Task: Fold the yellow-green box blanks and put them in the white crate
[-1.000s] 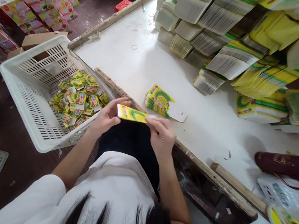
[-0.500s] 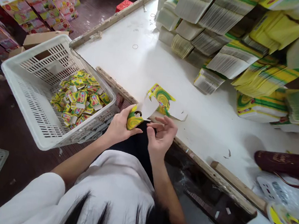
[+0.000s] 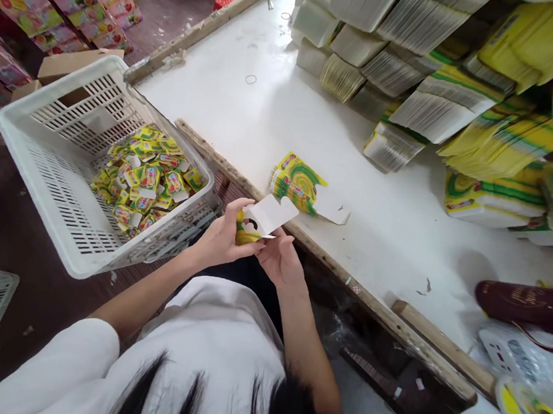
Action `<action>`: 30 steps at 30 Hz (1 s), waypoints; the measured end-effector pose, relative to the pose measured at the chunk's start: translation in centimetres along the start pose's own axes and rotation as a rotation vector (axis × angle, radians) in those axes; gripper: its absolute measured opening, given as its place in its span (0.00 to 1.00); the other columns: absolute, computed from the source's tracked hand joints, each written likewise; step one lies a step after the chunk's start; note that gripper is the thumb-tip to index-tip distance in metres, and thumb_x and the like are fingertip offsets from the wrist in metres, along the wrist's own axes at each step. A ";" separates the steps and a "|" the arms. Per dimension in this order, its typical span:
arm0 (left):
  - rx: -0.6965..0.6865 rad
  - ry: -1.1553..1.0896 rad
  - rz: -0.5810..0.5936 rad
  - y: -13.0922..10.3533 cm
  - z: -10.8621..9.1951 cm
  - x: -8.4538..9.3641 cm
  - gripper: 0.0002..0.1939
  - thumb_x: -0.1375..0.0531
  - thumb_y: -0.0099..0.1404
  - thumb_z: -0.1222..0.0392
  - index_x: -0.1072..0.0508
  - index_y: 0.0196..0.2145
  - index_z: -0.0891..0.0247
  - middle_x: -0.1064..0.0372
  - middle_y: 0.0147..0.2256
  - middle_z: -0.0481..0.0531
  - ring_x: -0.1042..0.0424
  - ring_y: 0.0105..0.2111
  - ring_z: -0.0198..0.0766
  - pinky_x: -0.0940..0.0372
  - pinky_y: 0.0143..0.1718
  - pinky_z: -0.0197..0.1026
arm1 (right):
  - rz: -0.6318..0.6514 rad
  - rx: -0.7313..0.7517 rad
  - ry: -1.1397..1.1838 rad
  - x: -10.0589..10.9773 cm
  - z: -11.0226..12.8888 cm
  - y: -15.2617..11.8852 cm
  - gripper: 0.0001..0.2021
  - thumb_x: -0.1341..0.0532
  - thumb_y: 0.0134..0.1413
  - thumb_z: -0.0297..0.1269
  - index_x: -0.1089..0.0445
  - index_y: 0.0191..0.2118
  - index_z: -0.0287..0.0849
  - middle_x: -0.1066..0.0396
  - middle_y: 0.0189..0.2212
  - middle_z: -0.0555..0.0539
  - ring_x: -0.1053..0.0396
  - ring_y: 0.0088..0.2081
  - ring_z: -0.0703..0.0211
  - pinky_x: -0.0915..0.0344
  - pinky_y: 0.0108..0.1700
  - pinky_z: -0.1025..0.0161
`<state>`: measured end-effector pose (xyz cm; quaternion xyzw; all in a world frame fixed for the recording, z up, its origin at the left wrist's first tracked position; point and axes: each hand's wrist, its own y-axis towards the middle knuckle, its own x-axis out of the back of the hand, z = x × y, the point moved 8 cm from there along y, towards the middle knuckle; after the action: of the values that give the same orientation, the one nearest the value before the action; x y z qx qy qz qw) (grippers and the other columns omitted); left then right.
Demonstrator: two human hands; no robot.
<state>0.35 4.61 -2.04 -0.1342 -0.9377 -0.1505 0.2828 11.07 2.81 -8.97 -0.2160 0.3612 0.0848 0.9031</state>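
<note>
Seen from above, past the front of the wearer's white T-shirt point(image 3: 212, 340), two bare hands met over the lap, just short of the worktop point(image 3: 209, 101). A small yellow-and-green paper carton point(image 3: 270, 213) sat in the left hand point(image 3: 219, 239), its body pinched between thumb and fingers. The carton's open end pointed away from that palm, up and to the right, so that its long axis, body to white flap, slanted across toward the worktop's wooden edge. The right hand point(image 3: 283, 260) was close below the flap, palm up and fingers partly curled; its fingertips were hidden behind the carton, so whether they gripped it could not be told. The left hand was clearly the nearer to the carton's body. Left of the hands stood a white slatted plastic basket point(image 3: 78, 267), holding a loose heap of small folded cartons point(image 3: 146, 177), some showing white flaps. Just beyond the carton, on the worktop, lay a short fanned pile of flat printed blanks point(image 3: 297, 179). A maroon tumbler point(image 3: 521, 305) lay on its side well to the right. Farther back, tall bundles of flat carton blanks point(image 3: 430, 108) were stacked several layers high.
</note>
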 end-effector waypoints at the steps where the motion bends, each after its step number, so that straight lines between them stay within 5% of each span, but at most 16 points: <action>1: -0.023 0.000 -0.001 0.0 -0.1 -0.1 0.39 0.33 0.58 0.53 0.50 0.59 0.56 0.35 0.41 0.50 0.30 0.33 0.35 0.36 0.33 0.36 | -0.028 0.035 -0.033 0.0 0.4 -0.3 0.30 0.30 0.40 0.64 0.26 0.45 0.47 0.22 0.42 0.46 0.24 0.39 0.52 0.25 0.39 0.58; 4: -0.134 0.016 0.030 0.0 -1.2 -0.7 0.29 0.34 0.57 0.55 0.45 0.50 0.57 0.38 0.42 0.50 0.31 0.35 0.35 0.36 0.34 0.36 | -0.130 0.098 -0.195 0.4 1.9 -0.4 0.22 0.29 0.44 0.55 0.25 0.41 0.45 0.22 0.38 0.46 0.24 0.40 0.51 0.26 0.45 0.55; 7: -0.090 0.060 0.054 -0.1 -1.3 -1.0 0.21 0.35 0.57 0.57 0.44 0.41 0.57 0.40 0.36 0.45 0.34 0.31 0.34 0.38 0.31 0.36 | -0.085 0.116 -0.360 0.3 2.5 0.5 0.21 0.28 0.45 0.52 0.25 0.41 0.44 0.22 0.39 0.46 0.24 0.43 0.50 0.28 0.50 0.53; 12: 0.039 0.113 0.117 -0.5 -0.3 -1.2 0.18 0.38 0.55 0.59 0.43 0.40 0.57 0.39 0.34 0.46 0.34 0.30 0.36 0.37 0.31 0.39 | -0.024 0.190 -0.540 -0.5 2.3 0.5 0.43 0.31 0.43 0.63 0.37 0.61 0.43 0.29 0.55 0.39 0.29 0.55 0.43 0.34 0.59 0.47; 16: -0.012 0.103 0.175 -0.4 0.2 -2.0 0.19 0.40 0.54 0.61 0.38 0.44 0.59 0.37 0.37 0.50 0.30 0.37 0.42 0.33 0.37 0.43 | 0.089 0.364 -0.855 -3.6 2.6 -1.8 0.39 0.37 0.57 0.52 0.47 0.69 0.44 0.45 0.68 0.41 0.46 0.68 0.47 0.48 0.69 0.50; 19: -0.043 0.049 0.055 -0.1 0.2 -1.1 0.33 0.36 0.53 0.60 0.43 0.54 0.59 0.38 0.47 0.55 0.29 0.42 0.42 0.31 0.42 0.45 | 0.038 0.484 -0.995 -4.2 3.7 -2.4 0.26 0.43 0.62 0.36 0.38 0.66 0.48 0.38 0.65 0.46 0.41 0.66 0.53 0.46 0.69 0.54; 22: 0.095 0.111 -0.174 -0.3 1.1 1.2 0.51 0.28 0.45 0.53 0.49 0.60 0.59 0.41 0.55 0.61 0.31 0.49 0.47 0.34 0.51 0.52 | -0.130 0.525 -0.880 -2.3 5.1 -1.8 0.22 0.46 0.62 0.32 0.31 0.60 0.47 0.31 0.59 0.46 0.34 0.61 0.53 0.41 0.66 0.53; 25: 0.329 -0.043 -0.218 -1.1 2.9 1.9 0.41 0.28 0.49 0.49 0.42 0.55 0.60 0.33 0.48 0.57 0.28 0.45 0.46 0.32 0.47 0.50 | -0.326 0.598 -0.806 -0.5 6.2 -1.7 0.24 0.45 0.64 0.37 0.37 0.65 0.47 0.36 0.63 0.44 0.37 0.63 0.50 0.42 0.66 0.49; 30: 0.387 -0.476 -0.306 -1.2 3.5 2.8 0.30 0.33 0.58 0.51 0.40 0.53 0.60 0.29 0.42 0.52 0.26 0.39 0.38 0.31 0.42 0.40 | -0.145 0.696 -1.133 -2.4 5.9 -1.6 0.22 0.41 0.63 0.45 0.33 0.62 0.51 0.47 0.69 0.45 0.49 0.69 0.46 0.43 0.67 0.48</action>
<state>-4.06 5.23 -3.46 0.0331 -0.9979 0.0251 0.0502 13.49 4.00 -3.03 0.1421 -0.1782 0.0028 0.9737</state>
